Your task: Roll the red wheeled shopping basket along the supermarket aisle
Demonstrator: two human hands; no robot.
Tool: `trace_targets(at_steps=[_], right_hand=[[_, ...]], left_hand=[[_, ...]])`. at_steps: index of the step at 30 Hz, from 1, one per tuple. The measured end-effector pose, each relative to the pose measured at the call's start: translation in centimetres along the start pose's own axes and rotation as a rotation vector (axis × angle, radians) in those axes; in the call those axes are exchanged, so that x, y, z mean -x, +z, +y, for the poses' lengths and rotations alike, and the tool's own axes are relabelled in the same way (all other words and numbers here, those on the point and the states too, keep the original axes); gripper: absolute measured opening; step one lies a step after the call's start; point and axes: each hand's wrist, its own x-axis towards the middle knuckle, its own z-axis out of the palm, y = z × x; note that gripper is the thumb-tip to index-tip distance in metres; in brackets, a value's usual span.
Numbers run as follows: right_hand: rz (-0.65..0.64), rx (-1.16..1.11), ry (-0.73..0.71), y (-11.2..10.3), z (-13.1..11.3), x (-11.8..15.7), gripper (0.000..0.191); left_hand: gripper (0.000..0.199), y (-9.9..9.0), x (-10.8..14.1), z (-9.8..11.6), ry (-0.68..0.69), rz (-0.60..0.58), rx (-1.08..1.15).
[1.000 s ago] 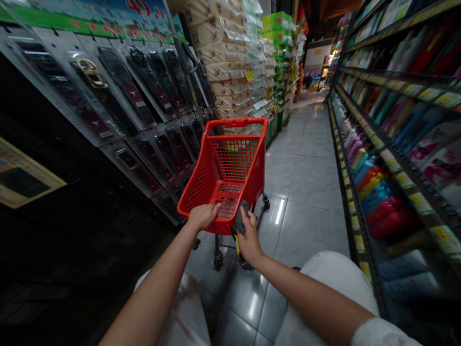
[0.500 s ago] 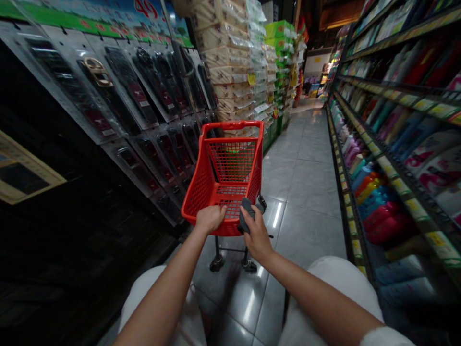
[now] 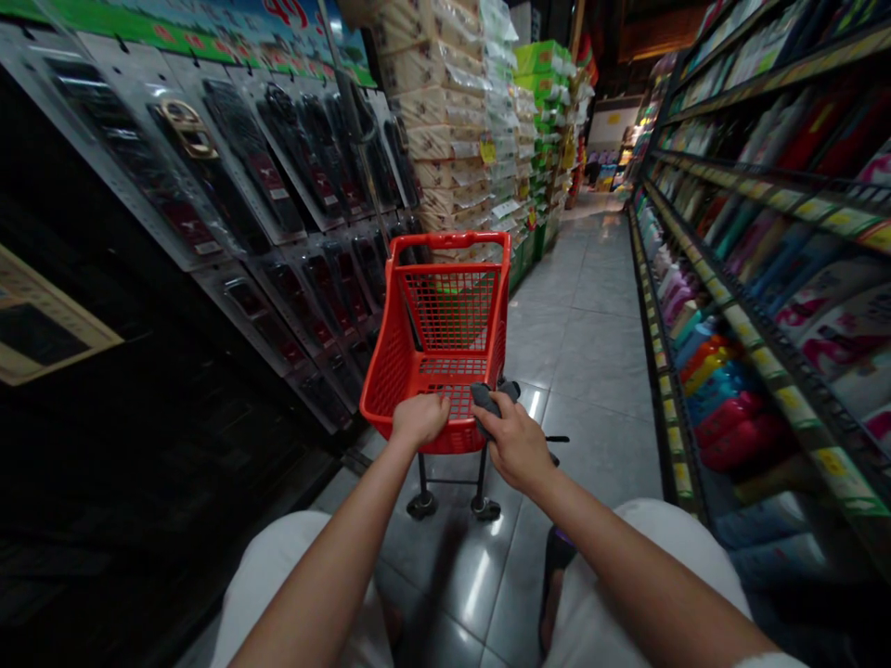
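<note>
A small red plastic shopping cart point(image 3: 380, 380) with a mesh basket and black wheels stands on the tiled floor in front of me. Nothing lies in its basket. My left hand point(image 3: 421, 419) is closed around the near rim. At the rim's right corner, my right hand point(image 3: 519, 441) is closed on a dark grey cloth point(image 3: 484, 399), which looks soft and bunched up. The cloth touches the cart's edge, and part of it is hidden behind my fingers. A thin black piece point(image 3: 557, 439) sticks out beyond my right hand; its kind is unclear.
Packaged belts point(image 3: 261, 167) hang on a rack at the left. Beyond the cart rise stacked beige packs point(image 3: 445, 121) and green packs point(image 3: 547, 102). Shelves of bottles point(image 3: 730, 399) line the right side. Between them, the tiled aisle point(image 3: 591, 306) runs forward. My knees flank my arms.
Both hands have shifted slightly right with the cart's near rim. My right hand and the cloth have moved outward around the right corner, and the hand has turned more palm-down.
</note>
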Motion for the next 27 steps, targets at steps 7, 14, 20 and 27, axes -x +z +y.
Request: trace_targets(at_steps=[7, 14, 20, 27], right_hand=[[0.181, -0.305, 0.066, 0.1, 5.3, -4.6, 0.063], [0.327, -0.776, 0.238, 1.1, 7.2, -2.9, 0.064], [0.232, -1.039, 0.386, 1.8, 4.2, 3.1, 0.063], [0.353, -1.065, 0.542, -0.1, 5.7, -4.4, 0.062]], left_hand=[[0.062, 0.4, 0.4, 2.7, 0.005, 0.018, 0.012], [0.059, 0.1, -0.2, 4.8, -0.014, 0.004, 0.035], [0.057, -0.4, 0.0, 4.8, 0.026, -0.005, 0.039], [0.060, -0.5, -0.1, 5.6, 0.018, -0.015, 0.048]])
